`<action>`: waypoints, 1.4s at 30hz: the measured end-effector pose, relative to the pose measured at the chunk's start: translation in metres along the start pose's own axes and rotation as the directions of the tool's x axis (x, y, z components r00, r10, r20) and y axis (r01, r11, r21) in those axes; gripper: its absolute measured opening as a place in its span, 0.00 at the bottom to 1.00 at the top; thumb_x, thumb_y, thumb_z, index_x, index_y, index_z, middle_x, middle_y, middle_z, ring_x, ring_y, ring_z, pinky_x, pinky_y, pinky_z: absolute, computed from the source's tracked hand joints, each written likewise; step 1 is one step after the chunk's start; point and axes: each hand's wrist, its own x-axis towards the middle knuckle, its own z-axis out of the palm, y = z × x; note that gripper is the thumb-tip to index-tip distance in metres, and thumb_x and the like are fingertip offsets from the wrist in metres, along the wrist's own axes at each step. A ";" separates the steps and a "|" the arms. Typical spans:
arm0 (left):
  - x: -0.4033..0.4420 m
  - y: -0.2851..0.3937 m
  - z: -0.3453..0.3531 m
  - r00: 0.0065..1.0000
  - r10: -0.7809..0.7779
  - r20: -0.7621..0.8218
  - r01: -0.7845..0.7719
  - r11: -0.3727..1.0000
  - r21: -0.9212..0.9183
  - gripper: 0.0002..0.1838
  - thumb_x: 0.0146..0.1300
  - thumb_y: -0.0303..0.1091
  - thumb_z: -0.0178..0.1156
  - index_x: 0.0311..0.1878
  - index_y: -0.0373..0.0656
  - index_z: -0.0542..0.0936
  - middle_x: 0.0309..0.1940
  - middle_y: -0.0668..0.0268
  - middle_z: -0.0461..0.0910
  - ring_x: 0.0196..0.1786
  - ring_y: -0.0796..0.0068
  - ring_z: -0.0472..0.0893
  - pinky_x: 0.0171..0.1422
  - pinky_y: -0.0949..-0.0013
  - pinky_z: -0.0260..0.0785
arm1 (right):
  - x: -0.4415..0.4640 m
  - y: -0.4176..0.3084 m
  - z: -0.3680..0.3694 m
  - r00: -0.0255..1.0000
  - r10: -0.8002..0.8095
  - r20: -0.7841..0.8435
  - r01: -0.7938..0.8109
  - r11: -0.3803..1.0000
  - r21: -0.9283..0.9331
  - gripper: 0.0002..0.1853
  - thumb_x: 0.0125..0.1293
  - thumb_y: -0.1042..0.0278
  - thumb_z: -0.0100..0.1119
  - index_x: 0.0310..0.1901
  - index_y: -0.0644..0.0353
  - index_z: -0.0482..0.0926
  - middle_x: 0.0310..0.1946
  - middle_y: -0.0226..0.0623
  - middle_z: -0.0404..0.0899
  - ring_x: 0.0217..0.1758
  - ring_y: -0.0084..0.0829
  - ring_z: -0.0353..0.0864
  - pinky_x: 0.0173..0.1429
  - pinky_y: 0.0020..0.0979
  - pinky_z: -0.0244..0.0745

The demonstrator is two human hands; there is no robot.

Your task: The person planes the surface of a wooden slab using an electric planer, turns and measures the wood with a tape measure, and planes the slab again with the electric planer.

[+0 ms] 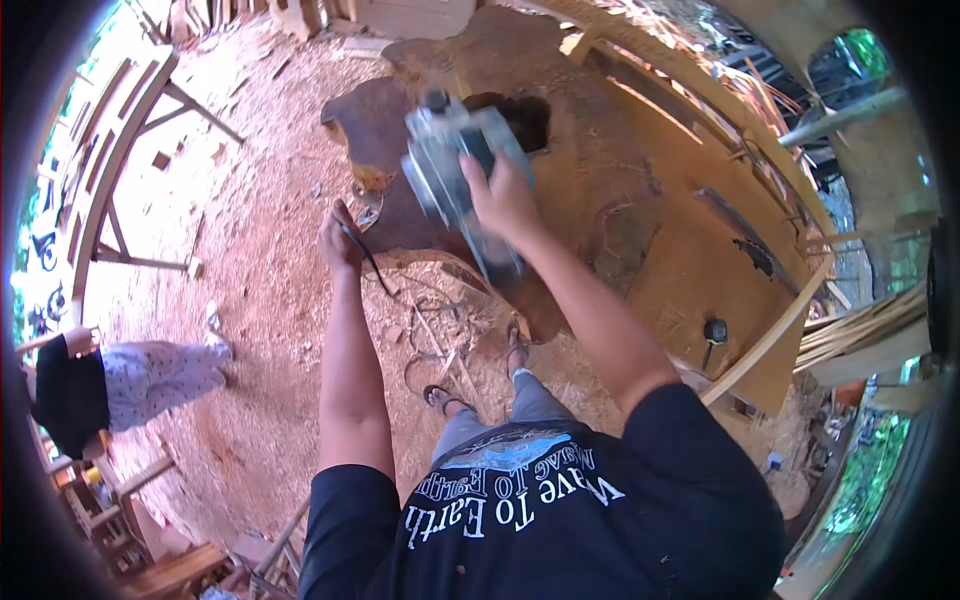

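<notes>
Teal tool [438, 150] in right hand [505, 202]

Power tool [447, 165] over wooden slab [590, 165]

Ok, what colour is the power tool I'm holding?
The power tool looks mostly teal, though blurred; head view.

The counter [595, 185] here is a dark, wavy-edged wooden slab, with a power tool [465, 170] blurred over its left part, contact unclear. To the right, a dusty brown surface [680, 300] bears a dark strip [722, 212] and, nearer, a small black-and-yellow object [715, 330]. Wood shavings [265, 290] litter the floor [270, 400] at left.
</notes>
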 end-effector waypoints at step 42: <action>-0.012 0.040 0.007 0.998 0.035 0.045 -0.047 0.948 0.316 0.32 0.79 0.55 0.35 0.44 0.42 0.85 0.42 0.46 0.85 0.47 0.41 0.82 0.54 0.44 0.72 | 0.085 0.090 -0.099 0.893 0.183 -0.410 -0.278 0.943 -0.184 0.38 0.72 0.34 0.49 0.42 0.72 0.83 0.39 0.65 0.84 0.49 0.64 0.83 0.55 0.53 0.77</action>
